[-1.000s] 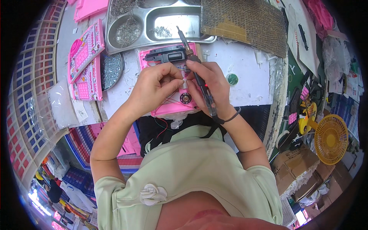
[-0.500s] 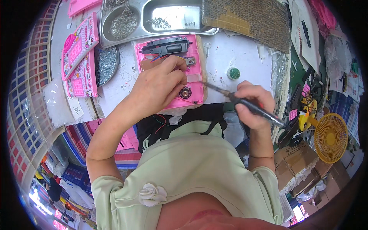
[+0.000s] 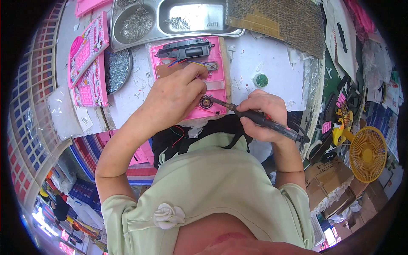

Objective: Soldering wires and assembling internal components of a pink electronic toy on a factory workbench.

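My right hand (image 3: 264,114) is closed around the black handle of a soldering iron (image 3: 263,122). Its thin metal tip points left and touches the small round speaker (image 3: 206,102). The speaker sits in the near part of the open pink toy case (image 3: 219,63), close to the near edge of the white table (image 3: 272,63).

My left hand (image 3: 174,95) lies on the case just beside the speaker. Its fingers are bent and pinch down near the thin wires there. I cannot tell what they hold, because the hand hides it.

I think I am joining a wire to the speaker. The next move needs a still tip and a still wire.

In the far part of the case are a brown board (image 3: 170,70) and a black part (image 3: 185,49). Past the case stands a metal tray (image 3: 238,32) with little screws. A small green pot (image 3: 261,80) sits to the right. At the left edge of the table lie pink toy fronts (image 3: 87,61) and a round dish of screws (image 3: 117,70).
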### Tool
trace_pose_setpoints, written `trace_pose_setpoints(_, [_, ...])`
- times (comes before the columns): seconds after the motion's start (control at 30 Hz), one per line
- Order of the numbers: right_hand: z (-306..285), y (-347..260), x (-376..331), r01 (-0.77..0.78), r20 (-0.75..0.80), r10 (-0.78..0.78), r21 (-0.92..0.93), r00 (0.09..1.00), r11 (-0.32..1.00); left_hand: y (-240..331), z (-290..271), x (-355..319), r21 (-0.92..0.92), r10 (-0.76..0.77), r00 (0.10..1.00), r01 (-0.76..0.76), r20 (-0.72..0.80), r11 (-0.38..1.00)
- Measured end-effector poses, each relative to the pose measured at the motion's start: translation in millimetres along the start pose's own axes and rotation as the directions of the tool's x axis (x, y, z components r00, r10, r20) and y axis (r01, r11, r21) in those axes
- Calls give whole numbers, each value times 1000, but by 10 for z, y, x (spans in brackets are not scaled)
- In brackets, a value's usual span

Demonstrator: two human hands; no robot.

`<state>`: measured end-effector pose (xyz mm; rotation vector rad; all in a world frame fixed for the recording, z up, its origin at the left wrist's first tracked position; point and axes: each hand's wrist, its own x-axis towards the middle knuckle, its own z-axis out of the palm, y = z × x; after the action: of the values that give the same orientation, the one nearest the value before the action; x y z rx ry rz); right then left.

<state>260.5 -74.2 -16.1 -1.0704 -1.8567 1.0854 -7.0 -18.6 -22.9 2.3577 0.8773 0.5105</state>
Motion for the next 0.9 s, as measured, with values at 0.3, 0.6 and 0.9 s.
trace_pose_setpoints(0.3, [0,-11,17,-2,16,2,-23,1000,1000,-5,16,-4,-1,4,1000,-4,-12,1000])
trace_pose_setpoints(0.6, [-10,-56,25,-39,21,40,-43,999,998,-1,13,-12,3,-3,1000,3,-10,1000])
trace_pose_setpoints(0.9, [-71,-34,-49,-27,-68,28,21,997,999,10,8,-5,-1,-7,1000,7,-10,1000])
